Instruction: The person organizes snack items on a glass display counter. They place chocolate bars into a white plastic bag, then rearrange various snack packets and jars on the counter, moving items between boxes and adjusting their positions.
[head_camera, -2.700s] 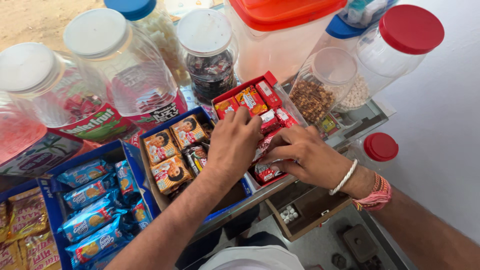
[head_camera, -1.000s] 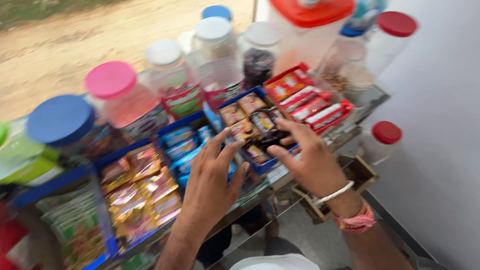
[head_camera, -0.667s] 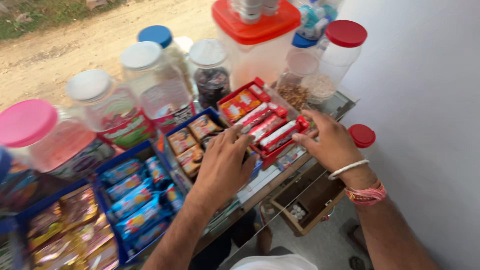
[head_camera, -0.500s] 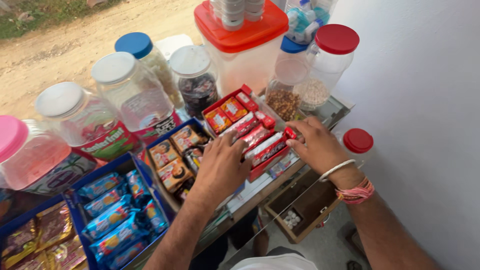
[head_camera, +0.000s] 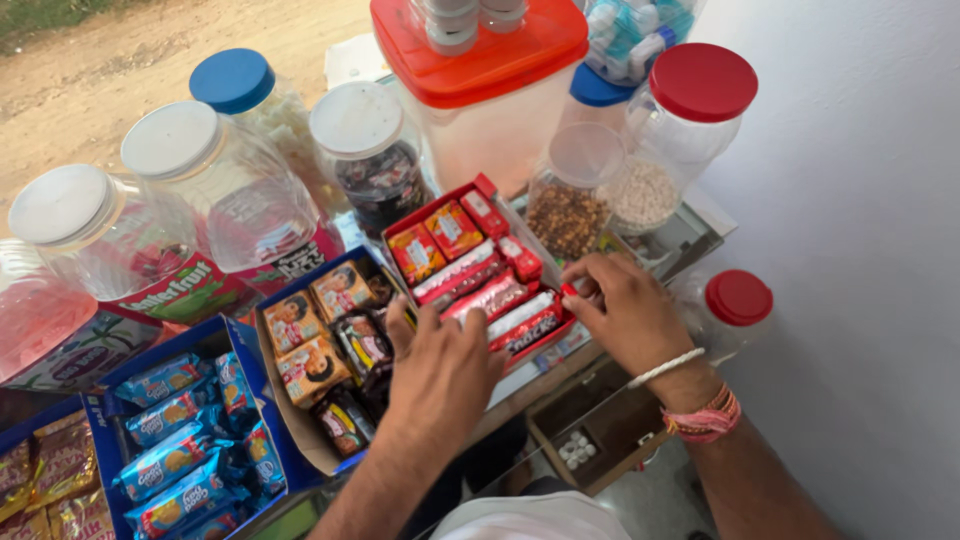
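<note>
The shallow red cardboard tray (head_camera: 478, 262) of red-wrapped bars lies between the two hands: the right hand (head_camera: 625, 312) pinches its near right corner, while the left hand (head_camera: 440, 372) rests flat with fingers spread against its near left edge, seemingly gripping nothing. Squaring it neatly calls for even pressure from both sides, keeping it clear of the blue carton (head_camera: 310, 345) of biscuit packs left of the left hand and the clear seed jar (head_camera: 568, 205) just beyond the right.

A small roadside shop: snack boxes (head_camera: 320, 350) and lidded sweet jars (head_camera: 215, 190) crowd the counter (head_camera: 690, 235).

Single head-worn view, steeply downward and close over the hands (head_camera: 530, 345) at a counter's near edge.
</note>
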